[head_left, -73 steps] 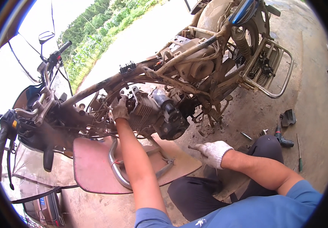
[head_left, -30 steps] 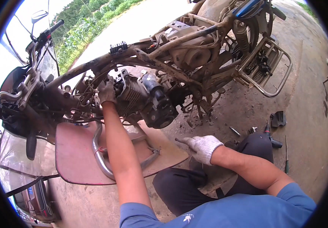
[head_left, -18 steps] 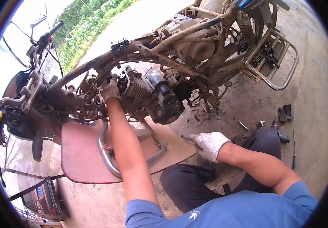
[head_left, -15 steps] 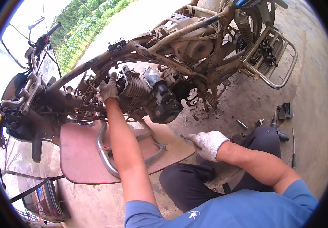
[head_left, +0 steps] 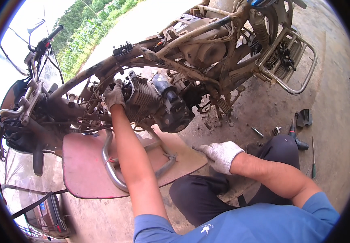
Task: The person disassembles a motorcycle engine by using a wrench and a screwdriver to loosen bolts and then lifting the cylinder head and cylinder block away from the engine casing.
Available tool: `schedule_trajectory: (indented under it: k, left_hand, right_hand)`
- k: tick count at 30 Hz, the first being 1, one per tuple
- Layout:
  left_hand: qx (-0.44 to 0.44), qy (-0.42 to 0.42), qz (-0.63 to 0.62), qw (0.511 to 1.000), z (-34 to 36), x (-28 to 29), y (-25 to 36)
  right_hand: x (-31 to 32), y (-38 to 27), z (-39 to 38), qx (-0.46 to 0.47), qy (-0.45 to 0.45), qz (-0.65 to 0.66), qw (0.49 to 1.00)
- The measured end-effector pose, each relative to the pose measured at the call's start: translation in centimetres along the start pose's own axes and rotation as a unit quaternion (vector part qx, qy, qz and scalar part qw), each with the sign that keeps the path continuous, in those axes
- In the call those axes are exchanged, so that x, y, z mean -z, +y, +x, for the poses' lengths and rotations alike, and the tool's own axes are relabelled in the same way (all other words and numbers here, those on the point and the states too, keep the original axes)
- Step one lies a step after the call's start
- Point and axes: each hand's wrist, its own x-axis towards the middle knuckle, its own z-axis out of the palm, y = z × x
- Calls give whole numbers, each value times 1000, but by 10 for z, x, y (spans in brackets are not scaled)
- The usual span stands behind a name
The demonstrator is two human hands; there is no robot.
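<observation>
My left hand (head_left: 114,94), in a grimy glove, reaches into a stripped, mud-caked motorcycle beside the finned engine cylinder (head_left: 141,99). Its fingers are bent round something small that I can't make out among cables and fittings. Below and right of the dark engine cover (head_left: 171,113), my right hand (head_left: 219,156), in a white knit glove, grips a slim dark metal tool (head_left: 198,148) that points leftward. Under the front half of the bike lies a pink board (head_left: 81,162) with a bent chrome tube frame (head_left: 110,168) on it.
Frame rails (head_left: 175,60) run above the engine, with handlebars (head_left: 33,85) at left and a chrome rack (head_left: 304,81) at right. A drill-like tool (head_left: 300,143), screwdriver (head_left: 313,170), black part (head_left: 304,117) and small metal pieces lie on concrete by my bent knee (head_left: 280,146). A road and greenery lie beyond.
Compared with 2.4 seconds ago, the scene sits higher and further left, as my head has shifted. Both hands keep their places, with only slight finger movement in the left.
</observation>
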Motion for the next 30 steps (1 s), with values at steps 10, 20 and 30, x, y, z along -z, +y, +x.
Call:
schedule_trajectory:
  k: [10,20,30]
  left_hand:
    - [-103,46,107,988,-1,-8,-3]
    - [-96,70,47,992,-35,-9,27]
    - [-102,-28,-139,985,5,13,-17]
  right_hand:
    - [-1,2,1,-2,7,4,1000]
    - [1,-1,-1,8,21,3,1000]
    - [9,-14,-3,16,18,9,1000]
